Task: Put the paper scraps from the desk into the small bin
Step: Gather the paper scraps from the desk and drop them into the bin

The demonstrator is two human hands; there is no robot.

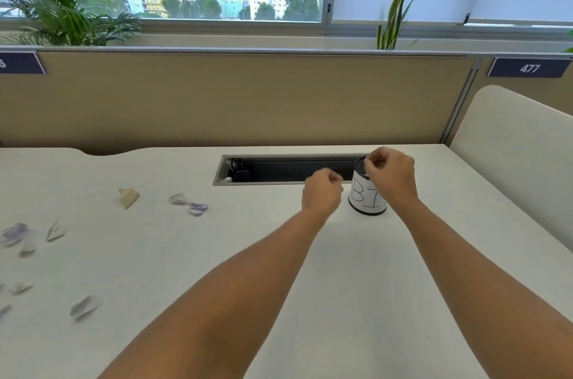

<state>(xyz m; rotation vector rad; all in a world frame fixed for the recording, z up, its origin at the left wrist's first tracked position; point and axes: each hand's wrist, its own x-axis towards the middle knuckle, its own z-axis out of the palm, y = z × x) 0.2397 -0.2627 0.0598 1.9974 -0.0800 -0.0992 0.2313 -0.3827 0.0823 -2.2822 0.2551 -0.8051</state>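
A small round bin (362,196) with a white label and a black mesh rim stands on the white desk (217,254), right of centre. My right hand (392,174) hovers over its mouth with the fingers curled shut; whether anything is inside the fist is hidden. Just left of the bin, my left hand (322,191) is a closed fist, with nothing visible in it. Several paper scraps lie at the left: a tan one (128,196), a crumpled purple-white pair (189,203), and more near the left edge (18,233) and front left (83,307).
A recessed cable tray (279,169) opens in the desk behind the bin. A beige partition (232,99) closes the back and a white divider (521,161) stands on the right. Plants sit beyond the partition at the window.
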